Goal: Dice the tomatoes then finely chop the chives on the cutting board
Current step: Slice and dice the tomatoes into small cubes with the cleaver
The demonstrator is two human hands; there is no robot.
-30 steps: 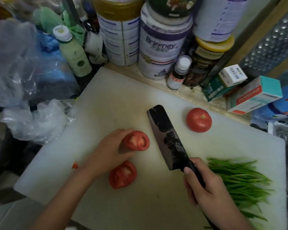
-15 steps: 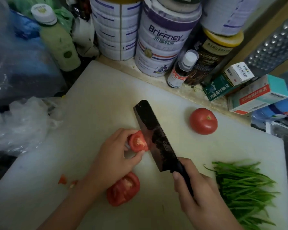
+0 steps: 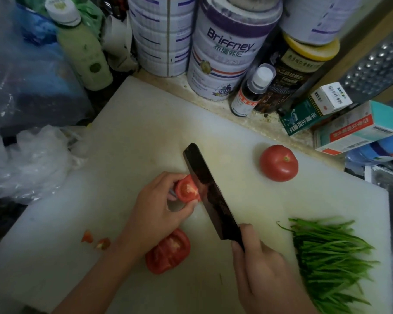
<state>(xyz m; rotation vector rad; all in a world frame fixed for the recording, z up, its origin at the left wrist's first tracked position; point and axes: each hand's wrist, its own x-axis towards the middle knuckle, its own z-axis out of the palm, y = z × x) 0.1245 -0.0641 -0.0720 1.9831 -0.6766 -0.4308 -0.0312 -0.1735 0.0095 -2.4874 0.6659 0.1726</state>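
A: Entry: legible print. Start with the largest.

B: Purple-and-white tin [image 3: 227,53]: brand "Briffney" in large letters, with the Chinese characters 布瑞弗尼 directly beneath.

A: Right of that tin?

B: Green carton [image 3: 300,116]: white characters read 半夏止咳糖浆. Small white box [image 3: 331,98] lying on it: barcodes, digits too small to read. Teal-and-white carton [image 3: 359,128], farther right: red band with pale characters, not legible.

A: Between tin and green carton?

B: Yellow-lidded dark jar [image 3: 295,73]: gold characters, blurred. White-capped bottle [image 3: 247,98], just right of the tin: red-banded label, unreadable.
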